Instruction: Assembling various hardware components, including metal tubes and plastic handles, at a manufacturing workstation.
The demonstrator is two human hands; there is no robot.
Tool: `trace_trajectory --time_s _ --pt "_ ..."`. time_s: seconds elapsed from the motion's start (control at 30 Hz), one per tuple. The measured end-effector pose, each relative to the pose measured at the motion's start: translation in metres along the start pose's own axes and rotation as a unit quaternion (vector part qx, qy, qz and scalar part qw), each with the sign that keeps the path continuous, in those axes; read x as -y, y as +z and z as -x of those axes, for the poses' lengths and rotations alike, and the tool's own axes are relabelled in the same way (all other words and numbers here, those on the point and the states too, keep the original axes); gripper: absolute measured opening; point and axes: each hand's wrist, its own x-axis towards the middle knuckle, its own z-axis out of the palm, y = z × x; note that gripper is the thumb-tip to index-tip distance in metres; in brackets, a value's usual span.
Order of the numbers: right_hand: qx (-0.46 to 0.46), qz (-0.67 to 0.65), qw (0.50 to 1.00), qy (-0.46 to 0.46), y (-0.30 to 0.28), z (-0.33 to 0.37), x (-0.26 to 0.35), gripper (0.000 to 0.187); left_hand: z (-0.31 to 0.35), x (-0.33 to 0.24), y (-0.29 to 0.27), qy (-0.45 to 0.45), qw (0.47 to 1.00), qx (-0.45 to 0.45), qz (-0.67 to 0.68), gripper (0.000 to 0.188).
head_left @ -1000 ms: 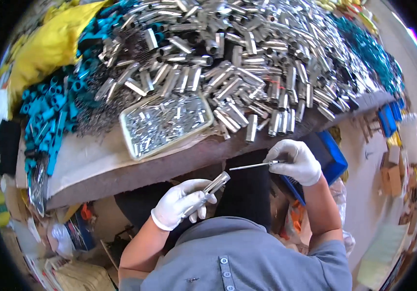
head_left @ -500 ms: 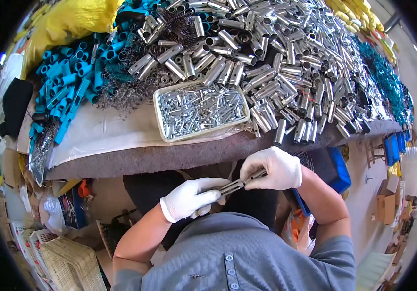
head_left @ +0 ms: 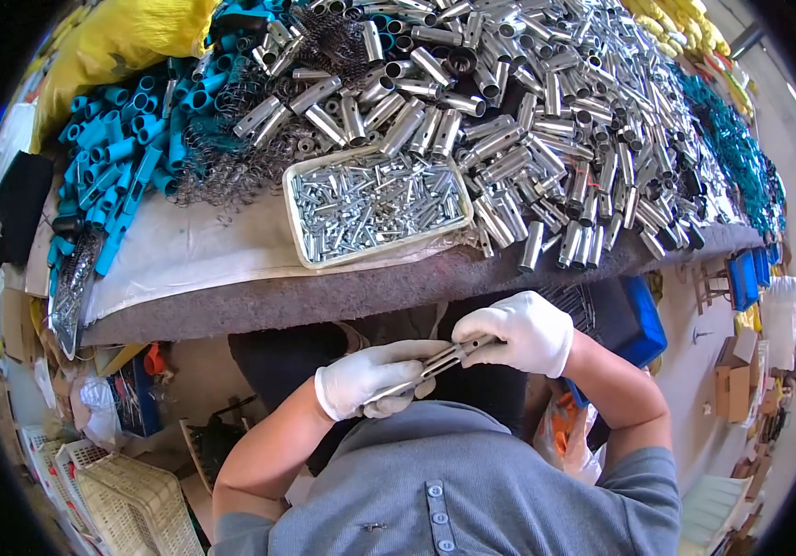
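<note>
Both my hands wear white gloves and meet in front of my body, below the table's front edge. Between them is a slim slotted metal tube [head_left: 439, 362], tilted up to the right. My left hand [head_left: 372, 378] is closed around its lower end. At the upper end, the fingers of my right hand [head_left: 520, 332] pinch it; my fingertips partly cover that end. Beyond my hands, a white tray [head_left: 298, 243] full of small metal pins stands on the table. Many shiny metal tubes [head_left: 509, 169] are heaped behind and to the right of the tray.
Teal plastic tubes [head_left: 120, 148] and loose wire springs [head_left: 217, 171] lie left of the tray. A yellow sack [head_left: 120, 51] sits at the far left. The padded table edge [head_left: 259, 310] runs before me. Blue crates [head_left: 639, 324] stand below right, pale plastic baskets [head_left: 134, 496] below left.
The tube has turned slightly and shows more of its slotted side. My right hand has moved a little, its fingers shifting on the upper end. The whole view has shifted slightly.
</note>
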Motion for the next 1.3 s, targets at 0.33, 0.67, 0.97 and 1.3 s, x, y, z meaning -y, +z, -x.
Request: trace_trajectory --time_s 0.33,0.67,0.97,1.3 --pt "0.023 -0.247 0.963 0.105 0.004 0.006 -0.017 0.015 -0.003 -0.001 0.0 0.001 0.999 -0.02 -0.037 0.05" --pt "-0.069 -0.157 0.985 0.036 0.014 0.003 -0.008 0.023 0.001 0.001 0.0 0.022 0.999 -0.027 -0.022 0.05" --pt "-0.036 -0.299 0.951 0.064 0.02 0.006 -0.014 0.019 0.005 0.005 -0.001 0.011 1.0 -0.011 0.011 0.051" --pt "0.002 -0.408 0.908 0.098 0.02 0.011 -0.016 0.018 0.004 0.011 0.002 0.008 0.998 -0.003 0.055 0.053"
